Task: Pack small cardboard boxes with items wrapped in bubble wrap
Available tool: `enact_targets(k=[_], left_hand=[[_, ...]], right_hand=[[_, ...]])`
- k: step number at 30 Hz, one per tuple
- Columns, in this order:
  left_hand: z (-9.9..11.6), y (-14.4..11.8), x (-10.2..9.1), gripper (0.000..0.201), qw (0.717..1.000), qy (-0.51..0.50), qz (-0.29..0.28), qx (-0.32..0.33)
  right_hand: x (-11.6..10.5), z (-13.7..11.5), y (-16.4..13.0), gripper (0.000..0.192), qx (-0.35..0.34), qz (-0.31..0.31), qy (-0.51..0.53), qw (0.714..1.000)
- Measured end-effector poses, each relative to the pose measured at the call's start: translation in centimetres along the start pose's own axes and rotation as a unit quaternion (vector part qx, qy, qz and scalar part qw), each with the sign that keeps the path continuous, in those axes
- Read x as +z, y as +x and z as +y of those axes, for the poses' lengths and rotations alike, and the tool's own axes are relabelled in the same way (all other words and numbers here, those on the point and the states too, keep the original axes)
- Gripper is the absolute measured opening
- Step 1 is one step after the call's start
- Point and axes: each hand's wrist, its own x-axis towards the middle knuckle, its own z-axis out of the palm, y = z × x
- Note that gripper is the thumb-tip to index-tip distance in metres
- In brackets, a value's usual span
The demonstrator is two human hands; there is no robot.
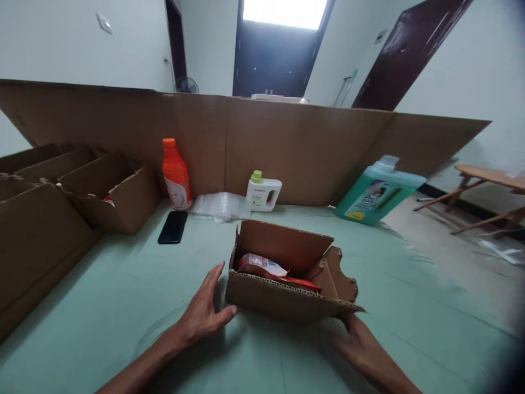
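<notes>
From the head camera, a small open cardboard box (287,284) sits on a pale green cloth (123,295) near the middle of the surface, its flaps standing up and outward. Inside lies a packet (262,265) with a clear and red wrapper, tilted against the left inner wall, with a red edge showing along the front.

The left hand (205,309) rests flat on the cloth just beside the box's left front corner — fingers stretched out together along the side wall, the thumb reaching toward the front face and touching or nearly touching it. The hand grips nothing. The right hand (356,336) lies under the box's lower right flap; its fingers are hidden by the cardboard, so I cannot tell whether they are spread or closed on the flap.

Behind the box, well apart from it, a tall cardboard sheet (287,148) stands as a wall across the surface. In front of it stand an orange bottle (176,174), a small white bottle (263,192) with a green cap, and a large teal jug (379,192) leaning at the right. A wad of bubble wrap (219,206) lies between the orange and white bottles, and a black phone (173,227) lies flat near the orange bottle. At the left — more open cardboard boxes (115,194).
</notes>
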Motion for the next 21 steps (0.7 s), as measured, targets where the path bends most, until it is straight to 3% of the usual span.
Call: enact_targets(k=[6, 13, 17, 21], left_hand=[[1.4, 0.8, 1.3, 0.078, 0.999, -0.047, 0.01, 0.008], [0.6, 0.3, -2.2, 0.05, 0.992, 0.008, 0.113, -0.051], [-1.4, -0.9, -3.1, 0.046, 0.989, 0.056, 0.135, -0.033], [-3.5, -2.0, -1.7, 0.063, 0.983, 0.089, 0.153, -0.041]], right_hand=[[2.1, -0.9, 2.0, 0.046, 0.044, -0.006, 0.061, 0.997], [4.1, -4.3, 5.7, 0.041, -0.047, -0.06, 0.086, 0.993], [2.1, -4.6, 9.0, 0.039, -0.071, -0.081, 0.078, 0.991], [0.2, -6.2, 16.7, 0.036, -0.099, -0.046, 0.053, 0.993]])
